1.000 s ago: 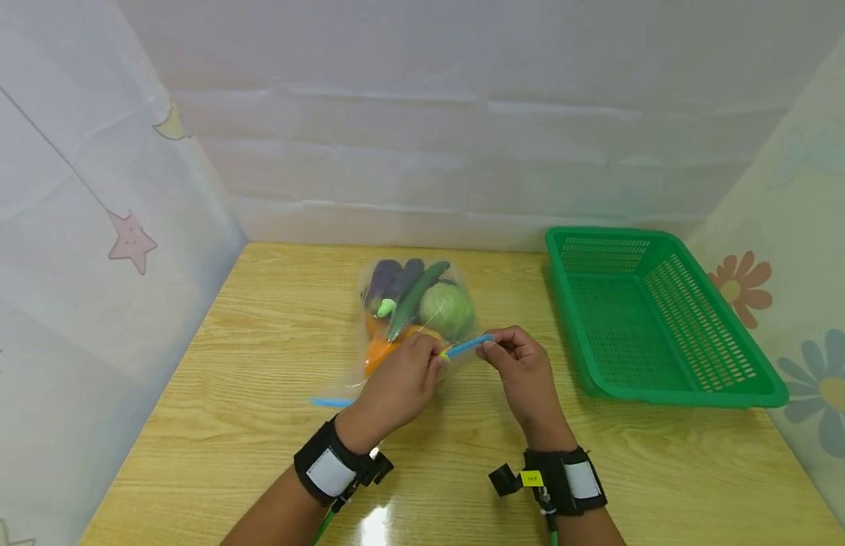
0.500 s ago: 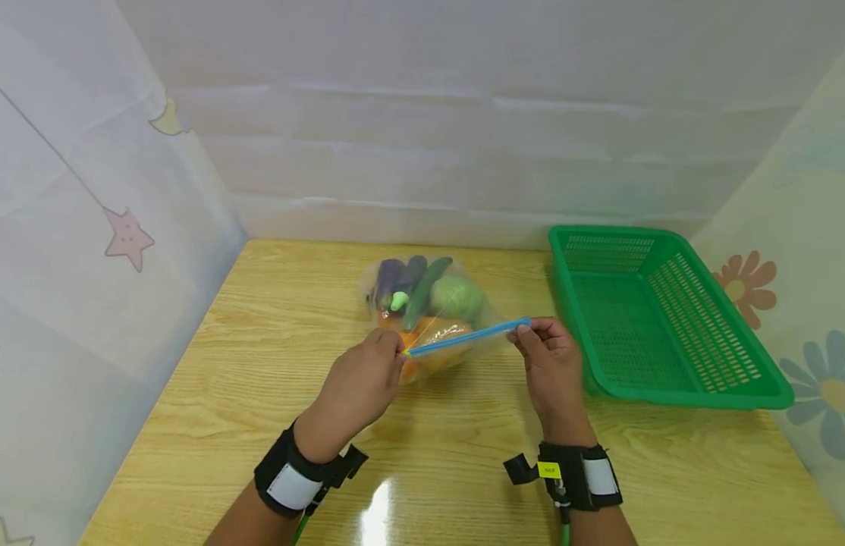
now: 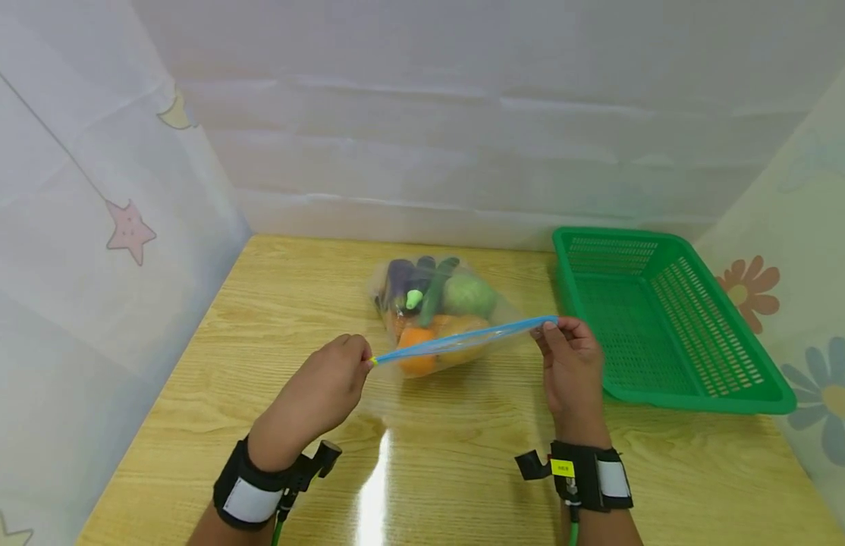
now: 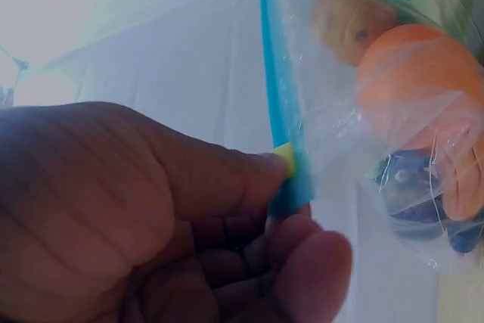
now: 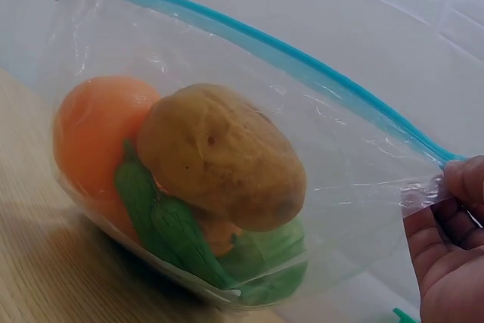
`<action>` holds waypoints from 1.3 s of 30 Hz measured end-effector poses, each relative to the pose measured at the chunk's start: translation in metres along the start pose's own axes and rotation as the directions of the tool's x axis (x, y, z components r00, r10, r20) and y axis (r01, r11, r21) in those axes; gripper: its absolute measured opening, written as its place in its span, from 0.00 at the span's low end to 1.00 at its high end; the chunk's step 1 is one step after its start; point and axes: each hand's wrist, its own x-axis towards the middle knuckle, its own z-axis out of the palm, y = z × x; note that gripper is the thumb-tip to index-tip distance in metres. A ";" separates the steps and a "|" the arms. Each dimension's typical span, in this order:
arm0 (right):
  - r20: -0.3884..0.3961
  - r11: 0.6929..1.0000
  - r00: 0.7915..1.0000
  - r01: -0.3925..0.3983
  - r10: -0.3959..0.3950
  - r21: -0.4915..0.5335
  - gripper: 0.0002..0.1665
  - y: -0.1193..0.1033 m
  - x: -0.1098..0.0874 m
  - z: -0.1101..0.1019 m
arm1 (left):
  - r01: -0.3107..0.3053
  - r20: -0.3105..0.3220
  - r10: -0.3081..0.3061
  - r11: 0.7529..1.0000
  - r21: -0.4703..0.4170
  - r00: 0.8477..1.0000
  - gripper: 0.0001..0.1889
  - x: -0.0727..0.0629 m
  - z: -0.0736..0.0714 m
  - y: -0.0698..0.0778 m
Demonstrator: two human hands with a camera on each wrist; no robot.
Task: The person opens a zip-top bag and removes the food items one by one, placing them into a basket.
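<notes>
A clear zip bag point(image 5: 355, 209) full of vegetables and fruit is stretched between my two hands. Purple eggplants point(image 3: 399, 282), a cucumber point(image 3: 436, 290), a round green cabbage point(image 3: 469, 296) and an orange point(image 5: 102, 138) show through the plastic. In the right wrist view a brown, potato-like lump point(image 5: 223, 160) lies in front of them. My left hand point(image 3: 320, 390) pinches the yellow slider point(image 4: 284, 159) at the left end of the blue zip strip point(image 3: 463, 339). The strip's right end is pinched between thumb and fingers of my right hand point(image 3: 576, 371).
A green plastic basket point(image 3: 579, 334) with slotted sides stands on the right of the wooden table point(image 3: 259, 303), close beside my right hand. White and patterned sheets point(image 3: 422, 136) enclose the table at the back and both sides.
My left hand, with the slider, has moved left while my right hand has moved right. The zip strip, bunched up before, now spans straight between them. The bag's contents have shifted slightly right.
</notes>
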 end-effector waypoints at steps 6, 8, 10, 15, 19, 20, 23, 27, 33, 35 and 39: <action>-0.011 1.000 1.000 -0.003 0.003 0.029 0.03 -0.002 0.000 -0.005 | -0.070 0.194 0.096 0.988 -0.135 0.976 0.06 -0.001 -0.003 -0.002; -0.007 0.999 1.000 -0.008 0.009 0.036 0.03 -0.001 -0.001 -0.007 | -0.109 0.202 0.131 0.987 -0.116 0.971 0.07 0.001 0.000 0.001; -0.007 0.999 1.000 -0.013 0.013 0.037 0.04 -0.001 -0.001 -0.009 | -0.134 0.182 0.149 0.987 -0.091 0.972 0.05 0.004 0.006 0.006; 0.011 0.998 1.000 -0.025 0.024 0.057 0.05 0.000 -0.002 -0.014 | -0.173 0.057 0.173 0.985 -0.019 0.983 0.13 0.020 0.029 0.019; 0.041 0.998 0.999 -0.028 0.025 0.061 0.05 0.002 -0.003 -0.017 | -0.212 0.030 0.211 0.976 0.052 0.977 0.13 0.033 0.047 0.025; 0.045 0.998 0.999 -0.031 0.028 0.059 0.05 0.003 -0.003 -0.018 | -0.218 0.037 0.216 0.974 0.062 0.976 0.11 0.034 0.051 0.025; 0.048 0.997 0.998 -0.041 0.039 0.058 0.05 0.005 -0.003 -0.020 | -0.217 0.069 0.215 0.976 0.016 0.974 0.10 0.037 0.056 0.025; 0.031 0.999 0.998 -0.048 0.047 0.020 0.06 0.006 -0.004 -0.020 | -0.161 0.152 0.188 0.971 -0.176 0.970 0.14 0.038 0.059 0.024; -0.015 0.998 0.998 -0.064 0.064 -0.027 0.07 0.004 -0.005 -0.022 | -0.004 0.325 0.212 0.843 -0.538 0.922 0.13 0.036 0.064 0.027; -0.024 0.997 0.997 -0.071 0.071 -0.015 0.07 0.004 -0.004 -0.023 | 0.001 0.300 0.205 0.824 -0.566 0.931 0.10 0.038 0.065 0.029; -0.021 0.996 0.996 -0.084 0.084 -0.009 0.06 0.003 -0.004 -0.025 | -0.042 0.191 0.156 0.867 -0.497 0.969 0.10 0.044 0.070 0.037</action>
